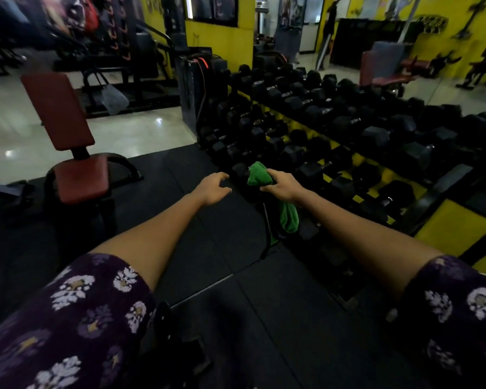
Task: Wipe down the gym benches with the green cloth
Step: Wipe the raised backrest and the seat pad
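Head view – right hand [282, 184] grips green cloth [260, 175]; left hand [213, 188] empty.

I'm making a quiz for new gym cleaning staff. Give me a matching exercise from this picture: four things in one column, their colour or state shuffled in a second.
Things:
1. cloth
2. bench seat
3. dumbbells
4. left hand

Colour or state:
A. black, on the rack
B. holds nothing, fingers loosely spread
C. green, gripped in the right hand
D. red padding

Pairs: 1-C, 2-D, 3-A, 4-B
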`<move>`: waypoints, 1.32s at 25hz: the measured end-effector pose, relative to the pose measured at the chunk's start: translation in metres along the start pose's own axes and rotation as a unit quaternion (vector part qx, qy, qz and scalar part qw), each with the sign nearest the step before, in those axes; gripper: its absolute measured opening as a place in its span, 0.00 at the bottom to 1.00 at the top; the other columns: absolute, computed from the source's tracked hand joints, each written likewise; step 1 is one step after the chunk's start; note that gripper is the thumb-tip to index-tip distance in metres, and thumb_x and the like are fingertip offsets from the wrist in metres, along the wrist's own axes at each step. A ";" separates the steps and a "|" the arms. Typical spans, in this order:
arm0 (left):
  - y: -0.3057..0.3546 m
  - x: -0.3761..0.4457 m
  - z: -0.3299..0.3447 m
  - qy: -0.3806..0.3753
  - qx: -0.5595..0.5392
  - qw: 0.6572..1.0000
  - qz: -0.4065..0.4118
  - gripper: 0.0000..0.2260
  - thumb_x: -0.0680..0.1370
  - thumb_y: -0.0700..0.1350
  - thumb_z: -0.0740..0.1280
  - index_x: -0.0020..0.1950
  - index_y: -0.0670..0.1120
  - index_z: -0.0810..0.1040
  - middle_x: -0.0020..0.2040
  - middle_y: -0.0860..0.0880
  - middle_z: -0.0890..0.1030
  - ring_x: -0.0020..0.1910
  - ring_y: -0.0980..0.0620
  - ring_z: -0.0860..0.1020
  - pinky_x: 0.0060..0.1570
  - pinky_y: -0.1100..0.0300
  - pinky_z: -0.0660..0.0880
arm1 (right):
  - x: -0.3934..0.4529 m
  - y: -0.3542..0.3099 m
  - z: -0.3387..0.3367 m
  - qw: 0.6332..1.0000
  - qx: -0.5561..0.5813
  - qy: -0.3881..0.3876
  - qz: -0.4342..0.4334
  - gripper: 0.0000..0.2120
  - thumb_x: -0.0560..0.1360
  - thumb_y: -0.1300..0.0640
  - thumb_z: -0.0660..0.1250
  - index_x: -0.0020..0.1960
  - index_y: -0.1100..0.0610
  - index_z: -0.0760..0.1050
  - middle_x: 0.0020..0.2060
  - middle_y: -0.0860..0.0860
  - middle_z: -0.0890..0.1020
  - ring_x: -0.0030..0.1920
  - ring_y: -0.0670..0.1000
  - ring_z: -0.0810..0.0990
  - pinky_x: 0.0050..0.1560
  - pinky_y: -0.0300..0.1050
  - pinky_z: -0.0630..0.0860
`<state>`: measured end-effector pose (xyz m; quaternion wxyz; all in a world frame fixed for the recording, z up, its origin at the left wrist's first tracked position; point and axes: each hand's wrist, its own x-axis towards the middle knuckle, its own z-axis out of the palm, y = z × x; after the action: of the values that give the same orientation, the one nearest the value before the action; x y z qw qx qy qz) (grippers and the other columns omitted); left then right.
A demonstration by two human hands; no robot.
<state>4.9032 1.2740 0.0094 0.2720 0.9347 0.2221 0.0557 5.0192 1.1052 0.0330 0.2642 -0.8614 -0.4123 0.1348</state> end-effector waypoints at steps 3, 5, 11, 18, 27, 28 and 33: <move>0.005 0.044 -0.003 0.015 -0.004 0.999 -0.033 0.23 0.79 0.43 0.63 0.73 0.39 0.64 0.71 0.40 0.67 0.69 0.45 0.66 0.65 0.57 0.63 | 0.045 0.020 -0.015 0.999 0.005 -0.029 -0.015 0.24 0.76 0.57 0.67 0.70 0.58 0.67 0.63 0.57 0.75 0.63 0.56 0.72 0.59 0.43 0.68; 0.010 0.074 -0.006 0.024 -0.004 0.999 -0.045 0.22 0.79 0.42 0.63 0.72 0.39 0.64 0.71 0.40 0.67 0.70 0.44 0.66 0.65 0.57 0.63 | 0.079 0.036 -0.029 0.999 0.010 -0.033 -0.032 0.24 0.76 0.57 0.67 0.70 0.58 0.67 0.63 0.58 0.75 0.63 0.56 0.73 0.59 0.43 0.68; 0.015 0.143 -0.013 0.021 0.021 0.996 -0.079 0.22 0.79 0.41 0.64 0.72 0.41 0.64 0.71 0.41 0.67 0.69 0.44 0.66 0.67 0.55 0.63 | 0.177 0.069 -0.054 0.994 -0.008 -0.067 -0.083 0.24 0.76 0.56 0.67 0.71 0.57 0.67 0.64 0.58 0.75 0.65 0.57 0.72 0.60 0.43 0.67; 0.001 0.190 -0.023 0.109 0.014 0.975 -0.196 0.23 0.78 0.42 0.65 0.72 0.41 0.64 0.71 0.41 0.67 0.70 0.44 0.66 0.66 0.56 0.63 | 0.293 0.064 -0.070 0.969 -0.023 -0.126 -0.211 0.23 0.76 0.55 0.67 0.70 0.57 0.68 0.63 0.58 0.75 0.64 0.57 0.73 0.55 0.42 0.67; -0.055 0.208 -0.058 0.218 -0.026 0.915 -0.339 0.24 0.78 0.41 0.66 0.71 0.38 0.64 0.70 0.39 0.68 0.68 0.43 0.68 0.62 0.59 0.64 | 0.390 -0.015 -0.009 0.921 0.018 -0.183 -0.342 0.23 0.77 0.55 0.66 0.71 0.57 0.67 0.64 0.57 0.75 0.64 0.58 0.73 0.58 0.45 0.68; -0.068 0.209 -0.066 0.226 -0.026 0.909 -0.349 0.24 0.77 0.41 0.66 0.71 0.37 0.64 0.70 0.39 0.68 0.68 0.44 0.68 0.62 0.59 0.64 | 0.402 -0.031 0.002 0.915 0.024 -0.189 -0.354 0.23 0.77 0.56 0.66 0.71 0.57 0.67 0.64 0.57 0.75 0.64 0.58 0.73 0.59 0.45 0.68; -0.160 0.215 -0.125 0.263 -0.028 0.874 -0.408 0.25 0.77 0.40 0.67 0.72 0.37 0.64 0.69 0.39 0.69 0.68 0.43 0.69 0.64 0.58 0.64 | 0.477 -0.124 0.064 0.882 0.036 -0.233 -0.407 0.21 0.76 0.56 0.67 0.67 0.57 0.70 0.63 0.57 0.76 0.62 0.57 0.74 0.56 0.44 0.69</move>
<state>5.0061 1.5508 0.0268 0.2284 0.7041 0.6451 0.1896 5.2082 1.5647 0.0436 0.2229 -0.5511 -0.7714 0.2273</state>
